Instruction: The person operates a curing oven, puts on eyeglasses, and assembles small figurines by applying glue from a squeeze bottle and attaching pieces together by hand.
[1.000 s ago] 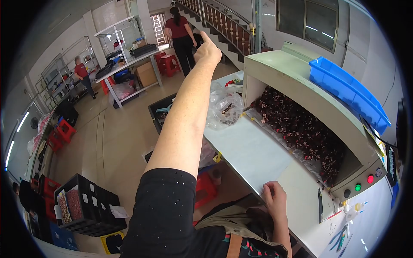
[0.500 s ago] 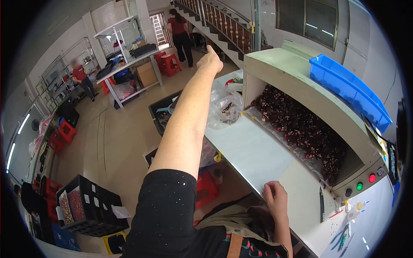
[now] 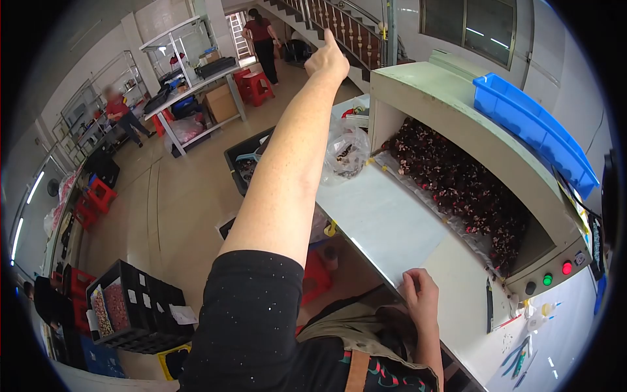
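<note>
My left hand is held out far in front at the end of a straight arm. One finger points toward the stairs; the others are folded, and I see nothing held. My right hand rests at the near edge of the pale worktable, its fingers loosely curled, with nothing showing in them. Ahead of it stands a cream box-shaped machine with an open front. A heap of small dark red and black pieces with light flecks lies inside on clear plastic. A clear plastic bag with dark bits sits at the table's far end.
A blue bin tops the machine. Pliers, a black-handled tool and small bottles lie at right. Black crates stand on the floor at left. Two people in red tops and one in black are farther off.
My left hand has moved up and slightly right, still pointing. My right hand stays at the table edge. The view has shifted a little, and the people in red have moved slightly.
</note>
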`<state>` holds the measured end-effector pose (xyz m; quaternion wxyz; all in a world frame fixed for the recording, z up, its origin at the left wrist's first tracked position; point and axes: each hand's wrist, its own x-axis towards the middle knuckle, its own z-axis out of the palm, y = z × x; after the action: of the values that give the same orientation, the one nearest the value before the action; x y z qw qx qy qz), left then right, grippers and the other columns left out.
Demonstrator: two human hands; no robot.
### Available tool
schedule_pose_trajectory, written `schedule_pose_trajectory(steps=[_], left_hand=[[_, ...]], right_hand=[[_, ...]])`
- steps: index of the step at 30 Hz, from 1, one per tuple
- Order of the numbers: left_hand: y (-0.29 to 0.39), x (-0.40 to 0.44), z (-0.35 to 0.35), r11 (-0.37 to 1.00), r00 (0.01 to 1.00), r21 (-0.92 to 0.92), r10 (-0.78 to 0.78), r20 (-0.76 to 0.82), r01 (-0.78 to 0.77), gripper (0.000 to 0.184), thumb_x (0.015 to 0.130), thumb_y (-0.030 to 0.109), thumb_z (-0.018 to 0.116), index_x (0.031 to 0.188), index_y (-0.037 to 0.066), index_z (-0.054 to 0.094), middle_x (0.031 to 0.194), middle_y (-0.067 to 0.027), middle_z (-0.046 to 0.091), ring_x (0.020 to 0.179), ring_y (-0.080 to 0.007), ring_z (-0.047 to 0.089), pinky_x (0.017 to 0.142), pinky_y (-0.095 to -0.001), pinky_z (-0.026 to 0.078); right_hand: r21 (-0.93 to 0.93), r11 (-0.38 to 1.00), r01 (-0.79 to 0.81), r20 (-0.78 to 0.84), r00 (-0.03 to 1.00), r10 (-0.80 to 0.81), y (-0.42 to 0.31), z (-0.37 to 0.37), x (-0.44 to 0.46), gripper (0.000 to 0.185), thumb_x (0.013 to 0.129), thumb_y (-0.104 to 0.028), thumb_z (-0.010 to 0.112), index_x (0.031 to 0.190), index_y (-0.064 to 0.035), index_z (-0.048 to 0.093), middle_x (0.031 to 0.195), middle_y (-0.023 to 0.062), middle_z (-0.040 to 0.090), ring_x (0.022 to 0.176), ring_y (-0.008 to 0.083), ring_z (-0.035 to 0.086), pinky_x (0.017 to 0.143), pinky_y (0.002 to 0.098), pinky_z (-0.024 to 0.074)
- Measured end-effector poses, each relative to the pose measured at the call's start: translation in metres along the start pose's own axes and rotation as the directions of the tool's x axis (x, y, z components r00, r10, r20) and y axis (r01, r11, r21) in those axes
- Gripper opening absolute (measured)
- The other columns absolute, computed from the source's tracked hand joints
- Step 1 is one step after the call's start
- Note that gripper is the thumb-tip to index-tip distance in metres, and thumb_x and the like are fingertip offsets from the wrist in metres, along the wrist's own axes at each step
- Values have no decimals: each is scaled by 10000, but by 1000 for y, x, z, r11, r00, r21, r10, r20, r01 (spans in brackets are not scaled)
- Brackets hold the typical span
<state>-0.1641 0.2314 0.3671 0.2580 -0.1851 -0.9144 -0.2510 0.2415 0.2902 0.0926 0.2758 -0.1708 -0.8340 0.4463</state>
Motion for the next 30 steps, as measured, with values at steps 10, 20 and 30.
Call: schedule_pose_trajectory(steps=[10, 20, 30], left_hand=[[-85, -87, 111, 1000, 967, 1, 10, 254, -10, 785, 810, 196, 561, 1478, 115, 158, 1054, -214, 647, 981, -367, 627, 832, -463, 484], [-48, -226, 112, 860, 895, -431, 392, 214, -273, 570, 873, 157, 566, 1405, 115, 367, 630, -75, 528, 574, -244, 540, 582, -373, 434], [-19, -313, 82, 618, 876, -785, 354, 328, 45, 280, 893, 73, 578, 1172, 75, 597, 539, -27, 445, 479, -96, 405, 475, -265, 356]], right_hand=[[8, 1000, 2, -4, 1000, -2, 1, -2, 0, 108, 888, -103, 615, 907, 1, 598, 716, 78, 602, 641, 127, 559, 617, 260, 462], [61, 991, -117, 41, 993, 115, -4, -6, 3, 101, 868, -114, 646, 862, -26, 597, 596, 56, 532, 511, 136, 480, 494, 271, 394], [88, 982, -166, 89, 983, 159, -1, -8, 3, 115, 851, -108, 666, 812, -32, 588, 612, 47, 572, 526, 139, 532, 504, 269, 420]])
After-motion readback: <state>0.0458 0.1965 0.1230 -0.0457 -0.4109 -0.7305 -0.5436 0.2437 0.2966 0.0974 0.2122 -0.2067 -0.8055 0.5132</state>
